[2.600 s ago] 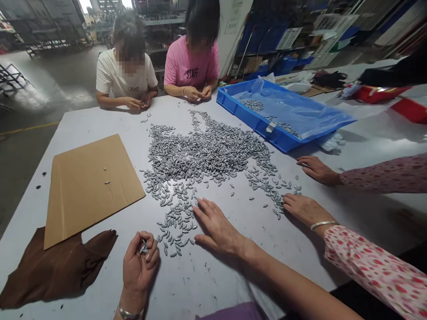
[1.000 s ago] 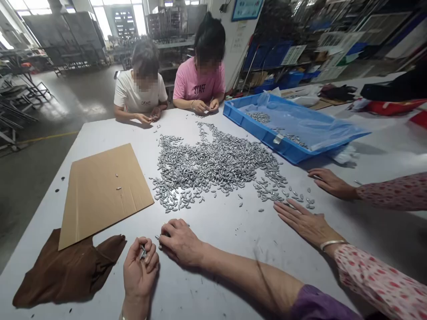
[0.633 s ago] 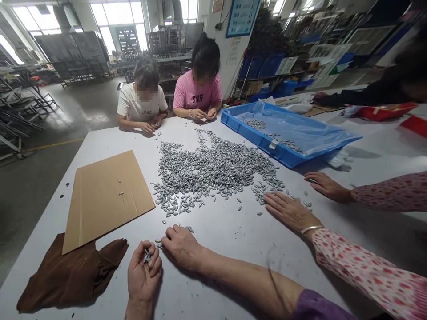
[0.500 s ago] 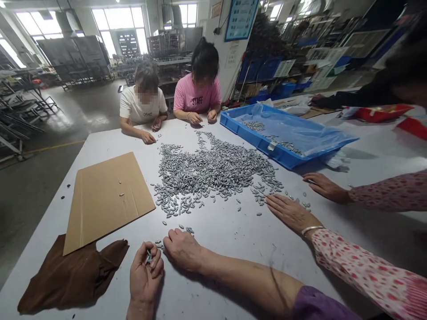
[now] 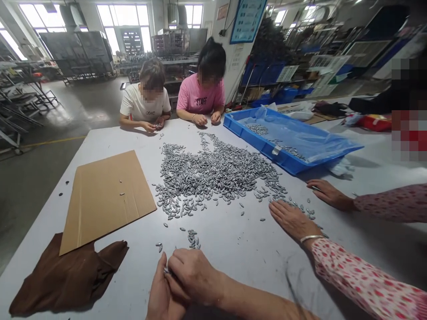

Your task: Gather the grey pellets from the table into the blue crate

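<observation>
My left hand (image 5: 163, 291) is at the bottom centre, palm turned up and fingers curled around some small grey spindle-shaped pieces (image 5: 166, 270); most of what it holds is covered. Over its palm lies my right hand (image 5: 196, 273), closed, with the fingertips tucked into the left hand and hidden. Just beyond the hands sits a small cluster of loose pieces (image 5: 192, 240), with a couple more to the left. A broad pile of the same grey pieces (image 5: 216, 171) spreads over the middle of the white table (image 5: 230, 249).
A cardboard sheet (image 5: 103, 200) overlaps a brown cloth (image 5: 70, 275) at left. A blue tray (image 5: 260, 140) lined with plastic stands at back right. From the right reach a co-worker's hands (image 5: 293, 220). Two people (image 5: 147, 100) work at the far edge.
My right hand has come off the table and moved onto my left palm, uncovering a cluster of pieces. My left hand has shifted right. The near co-worker's hand has slid slightly.
</observation>
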Available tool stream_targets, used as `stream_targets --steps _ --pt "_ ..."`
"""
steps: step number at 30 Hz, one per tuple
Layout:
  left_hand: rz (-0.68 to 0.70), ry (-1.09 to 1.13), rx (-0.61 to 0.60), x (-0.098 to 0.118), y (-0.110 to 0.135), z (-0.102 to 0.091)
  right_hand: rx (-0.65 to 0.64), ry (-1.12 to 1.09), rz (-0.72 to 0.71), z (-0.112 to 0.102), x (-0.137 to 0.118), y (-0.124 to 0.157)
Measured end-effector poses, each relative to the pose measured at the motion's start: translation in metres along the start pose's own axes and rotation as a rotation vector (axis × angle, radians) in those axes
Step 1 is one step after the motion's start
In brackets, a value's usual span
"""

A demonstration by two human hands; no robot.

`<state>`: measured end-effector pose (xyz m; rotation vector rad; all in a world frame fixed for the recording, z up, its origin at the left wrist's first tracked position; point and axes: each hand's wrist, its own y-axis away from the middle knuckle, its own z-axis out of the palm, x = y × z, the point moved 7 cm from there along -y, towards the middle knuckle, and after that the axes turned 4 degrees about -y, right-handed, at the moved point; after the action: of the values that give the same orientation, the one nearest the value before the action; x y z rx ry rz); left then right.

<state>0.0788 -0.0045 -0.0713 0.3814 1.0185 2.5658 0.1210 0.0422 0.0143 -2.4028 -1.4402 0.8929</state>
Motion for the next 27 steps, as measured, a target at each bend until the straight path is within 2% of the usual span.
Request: stream_targets --steps 3,6,12,16,18,22,24,27 --pt "0.012 0.09 0.111 -0.009 0.001 -0.01 -0.085 0.051 -0.038 0.003 -0.015 0.008" --pt "0.01 0.056 0.154 -0.015 0.004 -0.012 -0.089 0.068 -0.041 -0.002 -0.021 0.012" --pt "0.016 0.073 0.13 -0.023 0.005 -0.015 0.088 0.007 0.006 -0.013 -0.026 0.022" --pt "0.022 -0.028 0.056 -0.031 0.002 -0.017 0.19 -0.199 -0.002 -0.024 -0.029 0.031" --pt "-0.028 -0.044 0.033 -0.038 0.002 -0.014 0.224 -0.286 0.064 -0.039 -0.015 0.034" --pt "-0.25 0.034 -0.002 -0.054 0.009 -0.006 0.245 -0.188 0.463 -0.067 0.056 0.04" --pt "-0.306 0.046 -0.03 -0.056 0.013 -0.002 0.139 -0.128 0.536 -0.065 0.085 0.041" --pt "-0.309 -0.004 -0.077 -0.056 0.015 -0.001 -0.107 -0.077 0.45 -0.038 0.096 0.037"
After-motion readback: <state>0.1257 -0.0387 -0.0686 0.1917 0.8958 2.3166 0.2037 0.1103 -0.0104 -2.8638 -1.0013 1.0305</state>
